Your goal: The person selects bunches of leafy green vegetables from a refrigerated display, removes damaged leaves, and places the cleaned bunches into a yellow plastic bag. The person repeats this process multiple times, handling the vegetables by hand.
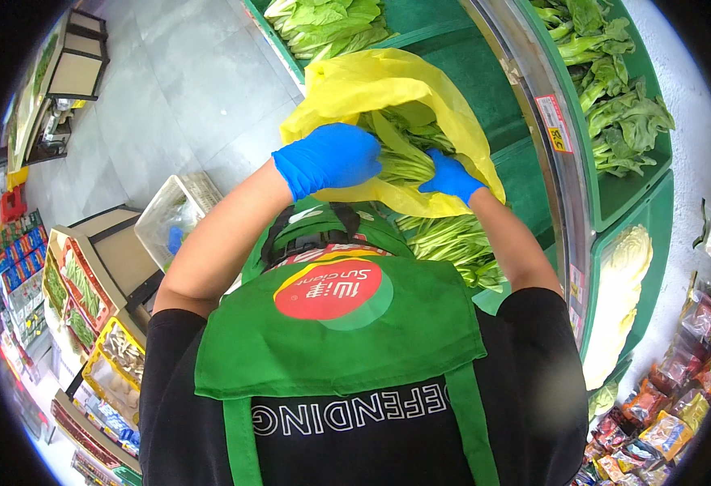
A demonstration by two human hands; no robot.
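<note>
In the head view, the yellow bag lies over the green display tray, its mouth spread wide and turned toward the person. That opening probably leaves room for both gloved hands at once, while the tray seems to help bear the bag's weight. The bunch of greens sits inside the mouth, between the hands, its pale stalks gathered at the near side and its leaves mostly at the far side. Held this way, the stalks likely stay together as one bundle.

The left hand is curled at the left side of the bag's mouth, knuckles up, right beside the greens. Its fingertips are hidden, so I cannot tell whether it pinches the plastic, the stalks or both. The right hand reaches in from the right; its thumb and fingers are only partly parted and appear closed around the stalks' right side.

Nearer, just below the bag, loose greens lie in the tray; leafy lettuce lies at its far left end.
</note>
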